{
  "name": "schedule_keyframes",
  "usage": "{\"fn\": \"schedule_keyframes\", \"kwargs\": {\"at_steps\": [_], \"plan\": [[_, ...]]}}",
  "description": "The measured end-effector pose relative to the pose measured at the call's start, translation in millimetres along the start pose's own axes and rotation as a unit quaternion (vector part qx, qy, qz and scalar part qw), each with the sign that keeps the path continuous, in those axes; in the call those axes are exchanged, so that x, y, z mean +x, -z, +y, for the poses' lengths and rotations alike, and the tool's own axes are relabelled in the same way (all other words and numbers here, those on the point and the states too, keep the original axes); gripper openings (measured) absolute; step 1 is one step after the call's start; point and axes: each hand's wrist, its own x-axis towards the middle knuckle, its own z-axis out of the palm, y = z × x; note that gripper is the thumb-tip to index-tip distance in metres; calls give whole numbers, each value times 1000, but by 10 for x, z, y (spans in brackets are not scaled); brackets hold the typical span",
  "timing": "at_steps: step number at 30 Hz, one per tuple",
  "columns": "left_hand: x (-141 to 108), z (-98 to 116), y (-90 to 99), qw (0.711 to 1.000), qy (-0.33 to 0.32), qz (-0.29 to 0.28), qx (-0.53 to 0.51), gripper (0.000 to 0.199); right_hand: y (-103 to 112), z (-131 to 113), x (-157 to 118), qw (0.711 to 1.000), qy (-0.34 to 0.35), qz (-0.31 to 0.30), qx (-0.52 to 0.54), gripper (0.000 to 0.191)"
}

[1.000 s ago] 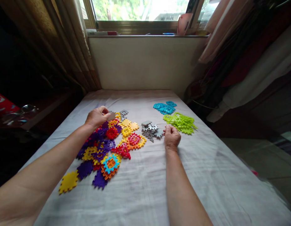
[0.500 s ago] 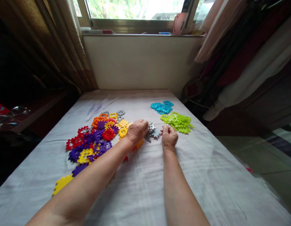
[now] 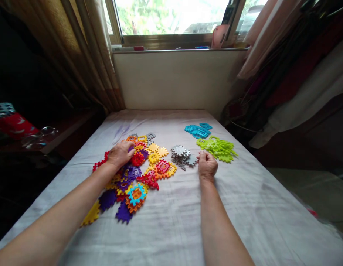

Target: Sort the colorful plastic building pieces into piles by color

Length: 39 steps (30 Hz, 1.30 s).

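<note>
My left hand [image 3: 121,154] is over the upper left of a mixed heap of red, purple, yellow and orange notched plastic pieces [image 3: 132,172]; its fingertips are at a purple piece, and whether they grip it is unclear. My right hand [image 3: 207,164] is closed beside a small grey pile [image 3: 181,151], its fingertips near a light grey piece [image 3: 192,160]; anything inside the fingers is hidden. Lime green pieces [image 3: 218,148] lie just beyond my right hand, with blue pieces [image 3: 197,130] farther back. A blue square [image 3: 136,194] sits on orange at the heap's near end.
A pale sheet [image 3: 166,229] covers the table. Behind it are a low wall [image 3: 174,79] and a window sill with a pink cup [image 3: 219,36]. A curtain [image 3: 96,55] hangs at left, clothes [image 3: 288,99] at right. A red item [image 3: 17,125] is at far left.
My left hand has moved left from beside the grey pile to the mixed heap, uncovering yellow, red and orange pieces. My right hand stays beside the grey pile. The view has shifted slightly.
</note>
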Motion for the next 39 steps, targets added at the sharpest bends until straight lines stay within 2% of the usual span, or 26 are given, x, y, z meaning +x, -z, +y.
{"fn": "schedule_keyframes", "kwargs": {"at_steps": [3,6,12,16,20,23,25,27,29,31,35,39], "plan": [[2,-462,90,989,109,-67,76,38,0,-12,-7,1000,3,-2,0,48],[-6,-686,93,977,166,-117,62,38,8,-26,-14,1000,9,-5,-4,51],[-12,-722,38,977,188,-98,2,30,19,-34,-14,1000,2,-8,4,55],[51,-745,123,974,204,-80,-55,23,20,-29,-10,1000,-1,-8,1,58],[177,-694,239,972,197,-38,-123,19,25,-36,-18,1000,7,-8,-6,58],[238,-467,270,971,165,0,-172,24,26,-54,-28,1000,11,-8,-8,57],[244,-200,248,971,131,22,-198,26,22,-61,-31,1000,12,-5,-10,57],[232,145,192,972,86,37,-215,23,16,-59,-30,1000,9,-3,-9,56],[221,535,110,975,-7,60,-213,19,9,-45,-22,1000,4,-4,-6,54],[223,924,16,980,-83,73,-168,16,4,-24,-12,1000,0,-4,-3,53],[249,1556,-166,972,-162,51,-164,14,3,9,4,1000,-4,-2,6,50],[198,1891,-296,959,-234,24,-160,13,7,-3,-2,1000,-5,-8,20,48]]}}
